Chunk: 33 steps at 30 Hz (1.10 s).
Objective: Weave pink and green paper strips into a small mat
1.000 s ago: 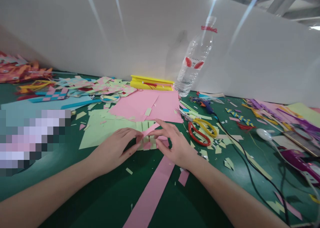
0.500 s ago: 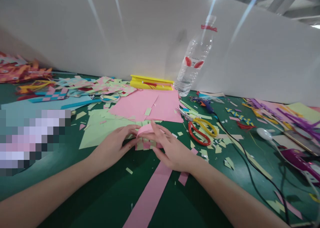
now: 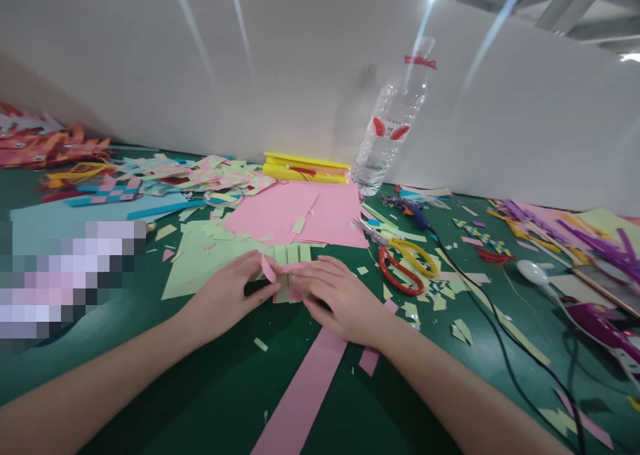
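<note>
A small woven paper piece (image 3: 281, 296) of pale green and pink strips lies between my hands, its upright green strips (image 3: 293, 252) showing above my fingers. A narrow pink paper strip (image 3: 269, 269) runs crosswise over it, its left end bent up. My left hand (image 3: 225, 292) is closed on that end, pinching it between thumb and fingers. Over the strip's right part lies my right hand (image 3: 345, 298), fingers stretched out and thumb apart, hiding much of the woven piece. A wider pink paper strip (image 3: 305, 395) stretches from under my right hand toward me.
Red-and-yellow scissors (image 3: 400, 268) lie right of my hands among paper scraps. Beyond are pink sheets (image 3: 335, 215), a pale green sheet (image 3: 187, 262) and a plastic bottle (image 3: 387, 122). A glue gun (image 3: 407, 208) trails a black cord (image 3: 495, 315) along the right side.
The narrow pink strip was raised between both hands, then arched; now it lies lower across the green strips with its left end turned up. My right hand's fingers have flattened over it.
</note>
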Available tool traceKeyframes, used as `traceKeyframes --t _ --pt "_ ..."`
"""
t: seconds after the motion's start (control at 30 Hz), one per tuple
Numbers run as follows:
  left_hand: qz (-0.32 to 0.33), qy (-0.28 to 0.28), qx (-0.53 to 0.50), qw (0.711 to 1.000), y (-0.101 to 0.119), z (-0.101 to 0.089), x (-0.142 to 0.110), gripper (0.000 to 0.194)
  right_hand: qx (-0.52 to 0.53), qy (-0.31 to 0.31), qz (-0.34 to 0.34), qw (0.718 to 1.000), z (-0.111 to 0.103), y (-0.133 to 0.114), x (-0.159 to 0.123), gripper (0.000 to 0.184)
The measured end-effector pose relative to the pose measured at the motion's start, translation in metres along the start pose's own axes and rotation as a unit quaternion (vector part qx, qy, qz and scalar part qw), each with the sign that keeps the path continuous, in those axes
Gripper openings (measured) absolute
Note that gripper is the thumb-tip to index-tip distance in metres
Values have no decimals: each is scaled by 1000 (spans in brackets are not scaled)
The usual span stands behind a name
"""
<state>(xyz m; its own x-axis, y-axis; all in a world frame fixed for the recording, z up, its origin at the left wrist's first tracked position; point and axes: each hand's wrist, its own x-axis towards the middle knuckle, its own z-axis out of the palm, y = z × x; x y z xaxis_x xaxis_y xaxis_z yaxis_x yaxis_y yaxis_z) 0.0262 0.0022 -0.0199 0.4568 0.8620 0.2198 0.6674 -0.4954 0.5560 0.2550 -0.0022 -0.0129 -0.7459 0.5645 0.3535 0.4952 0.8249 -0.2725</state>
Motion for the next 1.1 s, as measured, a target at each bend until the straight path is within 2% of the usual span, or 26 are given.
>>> traceKeyframes --t 0.13,0.23,0.33,0.5,0.77,0.83,0.97,1.1 --pt "3 9 -23 1000 0 0 0 25 -11 -11 -19 1000 3 0 1 25" --pt "9 11 -34 999 1 -2 -2 25 -6 -8 -14 1000 5 0 1 24" --pt "4 36 -38 999 4 -5 -4 29 2 -5 -4 1000 5 1 1 24" --pt "-5 76 -125 989 5 -11 -4 27 18 -12 -7 1000 5 1 0 27" --pt "-85 119 -221 964 0 -14 1 32 19 -7 -6 1000 4 0 1 24" --pt "-102 106 -199 969 -1 -16 2 32 18 -3 -5 1000 4 -1 2 24" --pt "-112 37 -113 987 -4 -19 2 35 14 1 0 1000 5 -1 1 25" --pt "-64 38 -18 997 -7 -17 1 38 5 -3 2 1000 7 0 0 26"
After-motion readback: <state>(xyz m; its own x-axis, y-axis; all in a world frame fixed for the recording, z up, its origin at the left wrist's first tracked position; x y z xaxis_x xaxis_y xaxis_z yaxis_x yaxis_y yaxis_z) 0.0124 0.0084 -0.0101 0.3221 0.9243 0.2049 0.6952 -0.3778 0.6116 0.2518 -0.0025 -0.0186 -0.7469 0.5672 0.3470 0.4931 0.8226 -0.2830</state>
